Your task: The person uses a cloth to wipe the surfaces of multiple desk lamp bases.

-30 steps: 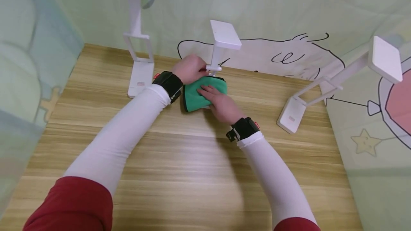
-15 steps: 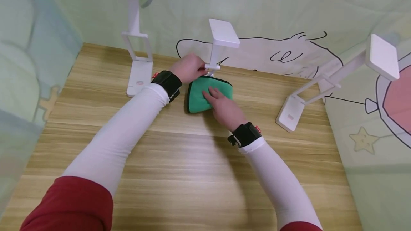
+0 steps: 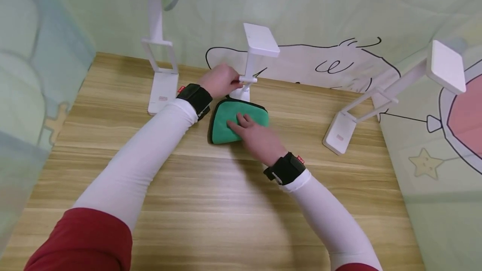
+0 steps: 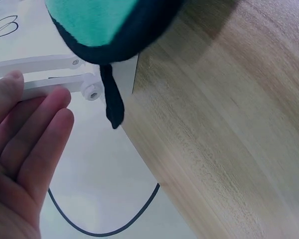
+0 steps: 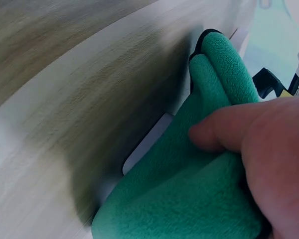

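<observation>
While your right hand presses on the green cloth with its visible fingers spread, the cloth lies at the foot of the middle lamp, over the near part of its base. Compared with a second ago, the cloth sits nearer to you, and the far part of the base now shows beyond its dark trim; to judge by that, the wiping has reached the nearer part, though most of the base there is hidden. Your left hand stays where it was, thumb and fingers closed narrowly round a bar of the same lamp's stand, so the lamp seems braced. Counting outward, you have one cloth, two hands, two black wrist straps and three white lamps: the middle one, the left lamp and the right lamp, the outer two not touching the cloth. All three stand on one wooden table, with a pale printed backdrop on the far side.
</observation>
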`<state>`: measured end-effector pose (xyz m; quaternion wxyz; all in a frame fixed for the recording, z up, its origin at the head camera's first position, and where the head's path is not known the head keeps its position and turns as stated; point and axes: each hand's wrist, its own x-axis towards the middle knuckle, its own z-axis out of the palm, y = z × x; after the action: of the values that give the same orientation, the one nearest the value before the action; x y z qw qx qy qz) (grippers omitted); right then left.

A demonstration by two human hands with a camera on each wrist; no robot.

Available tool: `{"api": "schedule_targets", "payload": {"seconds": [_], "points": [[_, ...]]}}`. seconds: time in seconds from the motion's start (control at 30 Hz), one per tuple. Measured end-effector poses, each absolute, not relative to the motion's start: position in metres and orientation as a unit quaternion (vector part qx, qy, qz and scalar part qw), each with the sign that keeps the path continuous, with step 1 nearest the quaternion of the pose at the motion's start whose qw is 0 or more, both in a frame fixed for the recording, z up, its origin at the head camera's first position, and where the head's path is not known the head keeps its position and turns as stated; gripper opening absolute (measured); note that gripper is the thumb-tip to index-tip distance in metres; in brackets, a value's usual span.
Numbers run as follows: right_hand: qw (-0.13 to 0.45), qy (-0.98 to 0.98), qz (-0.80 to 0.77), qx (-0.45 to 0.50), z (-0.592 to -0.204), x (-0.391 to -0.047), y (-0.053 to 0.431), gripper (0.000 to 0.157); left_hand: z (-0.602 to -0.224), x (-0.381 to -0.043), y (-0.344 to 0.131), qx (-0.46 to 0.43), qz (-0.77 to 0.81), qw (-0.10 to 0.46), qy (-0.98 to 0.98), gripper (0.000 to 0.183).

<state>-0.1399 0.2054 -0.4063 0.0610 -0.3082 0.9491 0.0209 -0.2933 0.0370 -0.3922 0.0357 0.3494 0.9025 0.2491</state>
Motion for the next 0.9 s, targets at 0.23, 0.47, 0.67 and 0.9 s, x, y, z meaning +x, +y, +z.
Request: {"api": "schedule_targets", "payload": {"seconds": [0.23, 0.47, 0.67, 0.9], "points": [[0.076, 0.934, -0.031, -0.346, -0.407, -0.154, 0.203, 0.051, -0.393, -0.294, 0.036, 0.353, 0.246, 0.035, 0.902, 0.022], [0.089, 0.929, -0.096, -0.347, -0.413, -0.182, 0.210, 0.054, -0.391, -0.294, 0.036, 0.364, 0.248, 0.017, 0.897, 0.022], [0.075, 0.932, -0.093, -0.341, -0.418, -0.194, 0.218, 0.055, -0.392, -0.293, 0.036, 0.369, 0.250, 0.016, 0.895, 0.022], [0.078, 0.934, -0.093, -0.335, -0.419, -0.192, 0.227, 0.057, -0.395, -0.294, 0.035, 0.371, 0.256, 0.009, 0.893, 0.021]]}}
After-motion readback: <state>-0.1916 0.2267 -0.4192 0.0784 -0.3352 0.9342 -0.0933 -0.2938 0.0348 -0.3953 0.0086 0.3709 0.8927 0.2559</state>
